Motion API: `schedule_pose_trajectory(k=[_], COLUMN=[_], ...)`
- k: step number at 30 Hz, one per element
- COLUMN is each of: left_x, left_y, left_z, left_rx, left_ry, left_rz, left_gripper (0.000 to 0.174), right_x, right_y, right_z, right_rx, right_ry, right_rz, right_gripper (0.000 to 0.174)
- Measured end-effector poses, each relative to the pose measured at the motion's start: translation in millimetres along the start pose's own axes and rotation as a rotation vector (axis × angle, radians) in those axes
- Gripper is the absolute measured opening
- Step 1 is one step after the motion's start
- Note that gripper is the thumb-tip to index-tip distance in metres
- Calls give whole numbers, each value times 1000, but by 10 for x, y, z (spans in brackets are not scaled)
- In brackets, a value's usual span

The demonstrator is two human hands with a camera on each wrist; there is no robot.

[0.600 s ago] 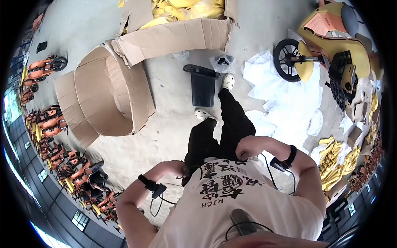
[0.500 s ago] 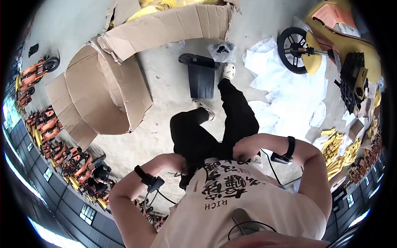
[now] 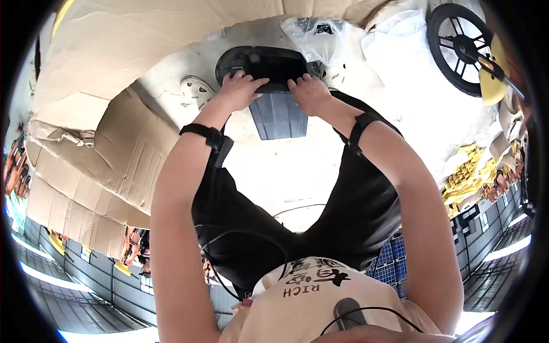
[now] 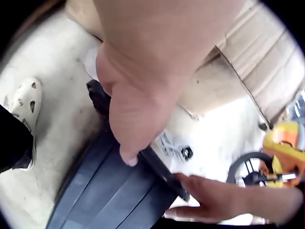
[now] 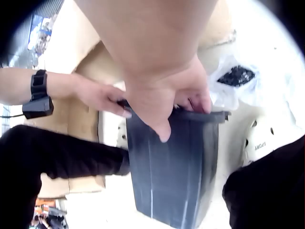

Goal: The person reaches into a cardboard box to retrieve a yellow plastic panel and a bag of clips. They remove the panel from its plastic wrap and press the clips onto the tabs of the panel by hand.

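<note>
A black ribbed plastic bin-like part (image 3: pixel 278 117) stands on the concrete floor in front of me. My left hand (image 3: pixel 237 88) grips the left end of its wide dark rim, fingers curled over the edge and thumb (image 4: pixel 131 143) on the ribbed face (image 4: pixel 109 191). My right hand (image 3: pixel 309 91) grips the right end of the rim the same way, fingers hooked over the top edge (image 5: pixel 190 102) and thumb on the outside (image 5: pixel 176 167). In each wrist view the other hand shows at the far end of the rim.
Large flattened cardboard (image 3: pixel 114 148) lies at the left and top. A clear bag of small black parts (image 3: pixel 320 31) lies just behind the part. A spoked wheel (image 3: pixel 457 46) and white wrapping (image 3: pixel 412 86) lie to the right. My white shoes (image 3: pixel 197 90) flank the part.
I have bent down from standing. Both hands left my waist, reached forward to the black part and took hold of its rim.
</note>
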State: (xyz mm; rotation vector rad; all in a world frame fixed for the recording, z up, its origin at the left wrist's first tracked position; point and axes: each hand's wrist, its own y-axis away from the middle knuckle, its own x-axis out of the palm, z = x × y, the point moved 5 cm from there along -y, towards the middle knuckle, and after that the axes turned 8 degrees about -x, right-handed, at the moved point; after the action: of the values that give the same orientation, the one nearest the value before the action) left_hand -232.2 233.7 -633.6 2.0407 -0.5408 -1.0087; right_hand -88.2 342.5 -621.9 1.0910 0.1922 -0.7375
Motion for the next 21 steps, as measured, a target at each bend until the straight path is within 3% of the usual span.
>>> schedule_pose_trajectory(k=[1,4,7,9,11,12,15,17,19,20,21], left_x=[90,491,885,1119,1195,1152,968,779,575,509,548], left_y=[56,259,333,325,299,230,-76,-302,-445,-539,-639], left_z=[24,87,24,-24,-9,21,85,145,202,233,293], left_rx=[-10,38,119,157,191,235,391,323,113,22,-33], left_ry=[28,73,17,-13,-28,-61,-50,-162,-266,-309,-361], left_rz=[176,440,549,638,712,775,870,832,776,711,667], left_gripper=[59,62,72,77,82,84,85,80,74,66,53], right_x=[60,241,744,850,994,1235,826,709,537,389,264], right_y=[-91,-227,-458,-494,-642,-821,-1085,-1327,-1477,-1464,-1430], right_z=[35,268,482,612,672,623,510,409,336,307,252], right_rx=[3,-224,-277,-324,-545,-449,-271,-353,-420,-408,-278], right_ry=[-7,42,-38,-61,-51,-165,-516,-346,-144,-114,-110], right_rz=[7,296,468,705,846,996,904,830,821,797,707], right_gripper=[53,53,55,64,71,80,61,55,52,52,45])
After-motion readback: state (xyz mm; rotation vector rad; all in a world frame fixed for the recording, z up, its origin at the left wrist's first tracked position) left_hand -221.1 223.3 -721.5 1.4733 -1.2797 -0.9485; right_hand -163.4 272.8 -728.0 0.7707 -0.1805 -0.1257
